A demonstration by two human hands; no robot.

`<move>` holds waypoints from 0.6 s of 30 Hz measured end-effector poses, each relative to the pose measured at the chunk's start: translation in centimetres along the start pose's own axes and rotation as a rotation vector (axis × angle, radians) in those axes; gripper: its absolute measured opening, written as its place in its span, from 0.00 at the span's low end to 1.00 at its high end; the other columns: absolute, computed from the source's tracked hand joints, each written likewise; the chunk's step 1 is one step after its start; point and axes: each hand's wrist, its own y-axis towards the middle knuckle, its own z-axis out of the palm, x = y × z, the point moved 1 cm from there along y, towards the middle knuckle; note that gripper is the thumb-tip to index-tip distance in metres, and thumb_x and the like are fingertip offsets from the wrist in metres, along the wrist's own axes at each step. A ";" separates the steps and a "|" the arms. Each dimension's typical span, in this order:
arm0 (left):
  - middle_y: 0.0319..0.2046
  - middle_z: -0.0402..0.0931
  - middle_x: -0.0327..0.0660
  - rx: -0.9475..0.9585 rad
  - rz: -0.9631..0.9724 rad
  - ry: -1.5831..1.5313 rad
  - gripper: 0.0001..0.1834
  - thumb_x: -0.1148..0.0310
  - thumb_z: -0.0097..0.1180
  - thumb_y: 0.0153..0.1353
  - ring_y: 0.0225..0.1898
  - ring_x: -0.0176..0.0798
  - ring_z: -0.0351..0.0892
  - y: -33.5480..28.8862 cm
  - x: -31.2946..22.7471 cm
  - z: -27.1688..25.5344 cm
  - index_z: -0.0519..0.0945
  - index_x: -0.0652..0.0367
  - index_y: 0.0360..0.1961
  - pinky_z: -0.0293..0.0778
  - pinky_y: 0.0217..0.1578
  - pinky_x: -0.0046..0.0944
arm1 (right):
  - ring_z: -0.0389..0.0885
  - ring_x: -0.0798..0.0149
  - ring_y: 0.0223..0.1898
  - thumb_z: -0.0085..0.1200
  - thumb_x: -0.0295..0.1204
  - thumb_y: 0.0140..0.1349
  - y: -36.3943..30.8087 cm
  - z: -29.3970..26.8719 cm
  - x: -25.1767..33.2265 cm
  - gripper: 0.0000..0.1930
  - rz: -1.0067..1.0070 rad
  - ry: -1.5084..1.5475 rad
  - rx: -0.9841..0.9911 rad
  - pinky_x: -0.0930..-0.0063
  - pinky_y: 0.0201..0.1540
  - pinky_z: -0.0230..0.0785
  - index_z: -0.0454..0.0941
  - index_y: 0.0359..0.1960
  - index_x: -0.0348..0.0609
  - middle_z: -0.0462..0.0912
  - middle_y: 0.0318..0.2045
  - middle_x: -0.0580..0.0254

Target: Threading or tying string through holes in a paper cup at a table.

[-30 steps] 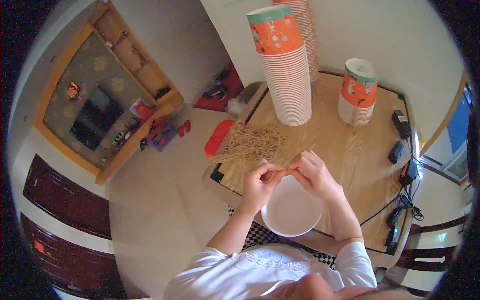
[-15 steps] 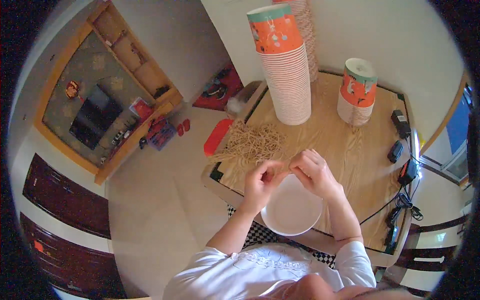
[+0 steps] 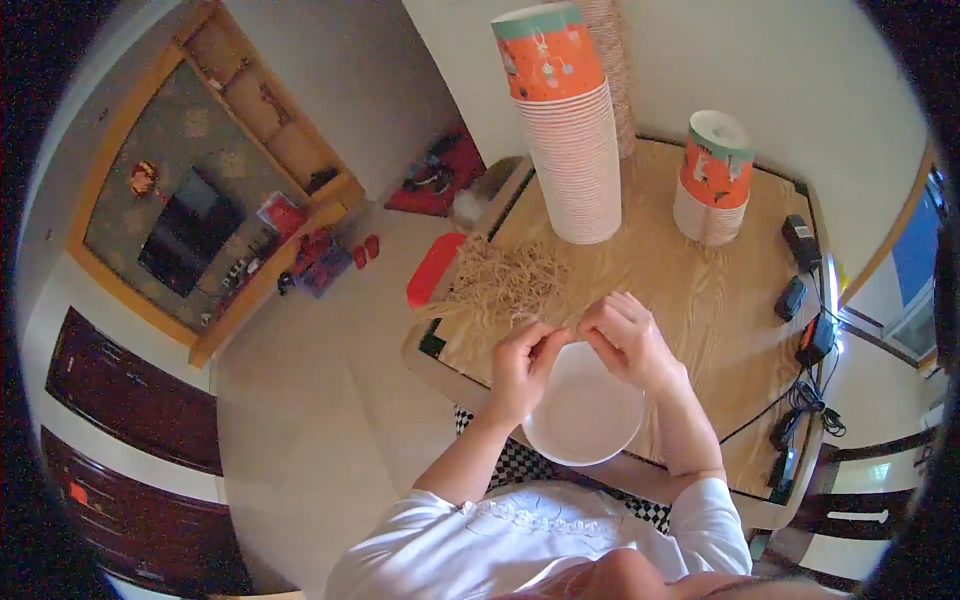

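A round white paper bowl sits mouth up at the table's near edge, in front of my body. Over its far rim my left hand and my right hand come together, thumbs and fingers pinched, fingertips almost touching. Whatever they pinch is too small to make out. Just beyond my left hand lies a loose heap of tan, stringy strands, thin and tangled. Behind it rises a tall stack of nested paper bowls, upside down, the top one orange and green.
A shorter bowl stack stands farther right, and another tall stack is against the wall. Black adapters and cables line the table's right edge. A red lid-like object lies at the left edge.
Both hands stay over the bowl, with slight finger movement. My left fingers now curl a little closer together. The bowls and the strand heap have not visibly moved.
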 end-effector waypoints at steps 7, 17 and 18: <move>0.18 0.66 0.36 0.038 0.013 0.046 0.02 0.76 0.60 0.53 0.19 0.27 0.63 0.0 0.7 -0.2 0.79 0.61 0.29 0.61 0.19 0.29 | 0.76 0.52 0.35 0.57 0.25 0.50 -0.3 -0.4 -1.1 0.10 0.239 0.008 0.239 0.62 0.36 0.67 0.70 0.33 0.41 0.76 0.28 0.58; 0.21 0.70 0.38 0.179 -0.053 0.296 0.03 0.72 0.60 0.54 0.20 0.32 0.70 -0.3 1.0 -0.8 0.80 0.59 0.30 0.66 0.21 0.32 | 0.80 0.46 0.33 0.56 0.37 0.52 -3.0 1.6 -3.6 0.29 0.467 -0.196 0.740 0.54 0.36 0.73 0.63 0.56 0.43 0.81 0.28 0.50; 0.21 0.70 0.39 0.197 -0.073 0.310 0.04 0.72 0.60 0.54 0.20 0.32 0.71 -0.4 0.9 -0.7 0.80 0.60 0.30 0.67 0.22 0.32 | 0.80 0.46 0.33 0.57 0.37 0.52 -2.8 1.7 -3.2 0.29 0.474 -0.192 0.722 0.53 0.36 0.73 0.64 0.55 0.44 0.81 0.28 0.50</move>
